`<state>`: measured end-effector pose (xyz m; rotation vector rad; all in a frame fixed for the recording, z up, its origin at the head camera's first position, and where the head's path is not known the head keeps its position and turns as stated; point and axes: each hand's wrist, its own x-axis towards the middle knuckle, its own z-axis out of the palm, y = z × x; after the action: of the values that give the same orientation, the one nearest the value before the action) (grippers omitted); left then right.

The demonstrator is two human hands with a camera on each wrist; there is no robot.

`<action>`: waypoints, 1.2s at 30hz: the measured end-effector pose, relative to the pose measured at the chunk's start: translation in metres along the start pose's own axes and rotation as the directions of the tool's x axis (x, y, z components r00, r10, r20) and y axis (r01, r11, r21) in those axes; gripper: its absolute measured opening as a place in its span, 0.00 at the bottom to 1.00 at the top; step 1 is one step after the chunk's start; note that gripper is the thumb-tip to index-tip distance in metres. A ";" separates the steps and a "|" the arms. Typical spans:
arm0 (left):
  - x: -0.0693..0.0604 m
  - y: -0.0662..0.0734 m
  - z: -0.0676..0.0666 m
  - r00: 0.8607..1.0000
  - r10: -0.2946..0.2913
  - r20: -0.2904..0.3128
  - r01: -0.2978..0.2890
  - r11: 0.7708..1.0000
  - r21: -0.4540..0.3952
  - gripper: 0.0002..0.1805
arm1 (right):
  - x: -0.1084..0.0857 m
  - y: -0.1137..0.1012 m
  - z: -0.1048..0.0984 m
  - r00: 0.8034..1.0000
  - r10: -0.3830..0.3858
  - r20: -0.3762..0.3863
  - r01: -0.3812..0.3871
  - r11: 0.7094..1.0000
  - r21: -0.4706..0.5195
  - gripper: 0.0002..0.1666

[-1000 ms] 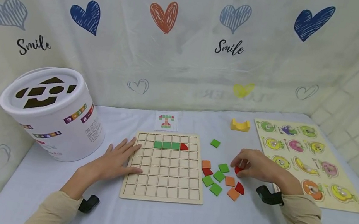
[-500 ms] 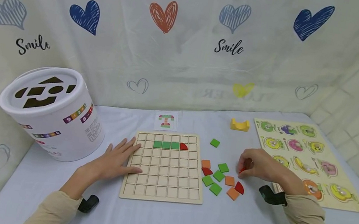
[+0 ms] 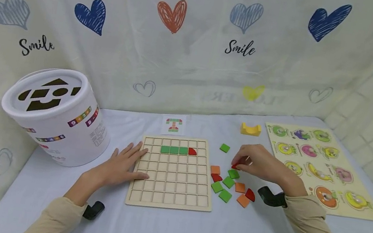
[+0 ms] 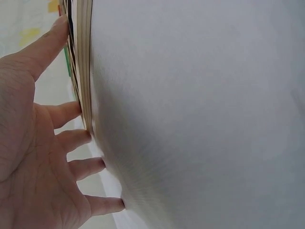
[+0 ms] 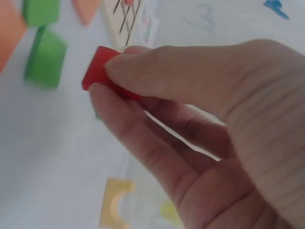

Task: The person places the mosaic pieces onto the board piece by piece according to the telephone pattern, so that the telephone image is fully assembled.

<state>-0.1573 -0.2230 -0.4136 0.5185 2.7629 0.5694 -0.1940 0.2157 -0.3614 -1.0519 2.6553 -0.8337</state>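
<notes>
My left hand (image 3: 119, 171) lies with spread, straight fingers on the left edge of a wooden grid board (image 3: 169, 187); the left wrist view shows fingertips (image 4: 97, 164) on the board's edge and the cloth. On the board a row of green square tiles (image 3: 174, 150) ends at a red quarter-circle tile (image 3: 192, 151). Thumb and fingers of my right hand (image 3: 259, 162) pinch another red tile (image 5: 97, 69), held above the loose pieces. Under and beside it lie green tiles (image 3: 225, 196), orange tiles (image 3: 243, 200) and red quarter-circles (image 3: 250, 194).
Behind the board lies a small pattern card (image 3: 173, 125). A white tub (image 3: 57, 120) with shaped holes stands at left. At right lies a fruit puzzle board (image 3: 325, 167). A yellow arch block (image 3: 250, 129) and a lone green tile (image 3: 224, 148) sit toward the back.
My right hand has moved left with the red tile, from right of the loose pieces to over their far side. My left hand stays on the board.
</notes>
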 end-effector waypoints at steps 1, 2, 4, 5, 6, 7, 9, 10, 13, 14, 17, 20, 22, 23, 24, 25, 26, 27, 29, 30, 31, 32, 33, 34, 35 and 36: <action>0.000 0.000 0.000 1.000 0.000 -0.001 0.000 1.000 0.000 0.53 | 0.005 -0.003 0.002 1.000 -0.029 -0.004 0.029 1.000 0.001 0.07; 0.000 0.001 -0.001 1.000 0.003 0.000 -0.003 1.000 0.000 0.53 | 0.011 -0.006 0.004 0.999 -0.053 -0.006 0.053 0.999 0.004 0.07; 0.001 0.001 -0.001 1.000 0.005 0.002 -0.005 1.000 0.000 0.53 | 0.024 -0.012 0.010 0.995 -0.101 -0.008 0.101 0.995 0.016 0.07; 0.001 0.002 -0.001 1.000 0.005 0.003 -0.005 1.000 0.000 0.53 | 0.031 -0.015 0.013 0.993 -0.118 -0.006 0.118 0.993 0.029 0.07; 0.001 0.002 -0.001 1.000 0.004 0.004 -0.004 1.000 0.001 0.53 | 0.038 -0.019 0.016 0.990 -0.139 -0.005 0.139 0.989 0.045 0.07; 0.002 0.002 -0.001 1.000 0.004 0.004 -0.004 1.000 0.001 0.53 | 0.046 -0.022 0.020 0.988 -0.152 -0.007 0.152 0.987 0.060 0.07; 0.002 0.002 -0.001 1.000 0.000 0.005 0.000 1.000 0.000 0.53 | 0.062 -0.030 0.028 0.981 -0.192 -0.012 0.193 0.978 0.085 0.08; 0.002 0.001 -0.001 1.000 -0.002 0.005 0.002 1.000 0.001 0.53 | 0.070 -0.035 0.031 0.977 -0.211 -0.014 0.211 0.973 0.096 0.08; 0.003 0.002 -0.001 1.000 -0.005 0.006 0.005 1.000 0.003 0.53 | 0.093 -0.046 0.042 0.965 -0.262 -0.029 0.264 0.957 0.124 0.09; 0.003 0.002 -0.002 1.000 -0.005 0.007 0.005 1.000 0.004 0.53 | 0.100 -0.050 0.045 0.959 -0.282 -0.035 0.284 0.950 0.129 0.09; 0.003 0.005 -0.005 1.000 -0.005 0.008 0.005 1.000 0.013 0.52 | 0.120 -0.058 0.056 0.949 -0.311 -0.062 0.317 0.937 0.149 0.09; 0.003 0.006 -0.007 1.000 -0.005 0.010 0.005 1.000 0.018 0.52 | 0.136 -0.061 0.066 0.944 -0.317 -0.096 0.329 0.928 0.175 0.09; 0.003 0.006 -0.007 1.000 -0.006 0.013 0.005 1.000 0.018 0.52 | 0.144 -0.061 0.073 0.946 -0.306 -0.105 0.321 0.926 0.199 0.09; 0.003 0.005 -0.006 1.000 -0.006 0.015 0.006 1.000 0.018 0.52 | 0.148 -0.060 0.077 0.949 -0.296 -0.106 0.313 0.927 0.208 0.09; 0.003 0.005 -0.005 1.000 -0.006 0.016 0.006 1.000 0.016 0.52 | 0.152 -0.060 0.081 0.952 -0.289 -0.102 0.305 0.928 0.217 0.09; 0.003 0.004 -0.004 1.000 -0.007 0.018 0.007 1.000 0.015 0.52 | 0.155 -0.060 0.084 0.954 -0.283 -0.097 0.298 0.929 0.218 0.09; 0.002 0.003 -0.003 1.000 -0.008 0.019 0.008 1.000 0.013 0.52 | 0.158 -0.061 0.087 0.955 -0.283 -0.090 0.296 0.932 0.211 0.09; 0.002 0.003 -0.002 1.000 -0.010 0.019 0.010 1.000 0.015 0.52 | 0.160 -0.061 0.090 0.956 -0.283 -0.082 0.294 0.935 0.199 0.09; 0.002 0.001 -0.001 1.000 -0.013 0.018 0.013 1.000 0.015 0.52 | 0.164 -0.062 0.094 0.953 -0.292 -0.079 0.301 0.938 0.171 0.09; 0.002 0.001 -0.001 1.000 -0.013 0.017 0.013 1.000 0.014 0.52 | 0.166 -0.063 0.095 0.951 -0.298 -0.080 0.307 0.938 0.161 0.09; 0.002 0.001 0.000 1.000 -0.014 0.016 0.014 1.000 0.015 0.52 | 0.168 -0.064 0.097 0.951 -0.300 -0.081 0.309 0.939 0.149 0.09; 0.002 0.000 0.000 1.000 -0.014 0.016 0.014 1.000 0.016 0.52 | 0.169 -0.065 0.098 0.951 -0.299 -0.082 0.308 0.941 0.139 0.08; 0.002 0.000 0.000 1.000 -0.014 0.015 0.014 1.000 0.017 0.52 | 0.170 -0.065 0.098 0.952 -0.296 -0.082 0.305 0.943 0.135 0.09; 0.002 0.000 0.000 1.000 -0.013 0.014 0.013 1.000 0.018 0.52 | 0.171 -0.066 0.099 0.954 -0.290 -0.081 0.299 0.945 0.133 0.09; 0.002 0.000 0.000 1.000 -0.013 0.013 0.012 1.000 0.018 0.53 | 0.173 -0.066 0.099 0.956 -0.282 -0.076 0.290 0.948 0.132 0.09; 0.002 -0.001 0.000 1.000 -0.013 0.014 0.012 1.000 0.018 0.53 | 0.174 -0.066 0.100 0.958 -0.278 -0.070 0.285 0.950 0.125 0.09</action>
<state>-0.1595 -0.2225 -0.4145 0.5069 2.7585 0.5362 -0.2496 0.0155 -0.3988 -1.4128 2.4808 -1.0904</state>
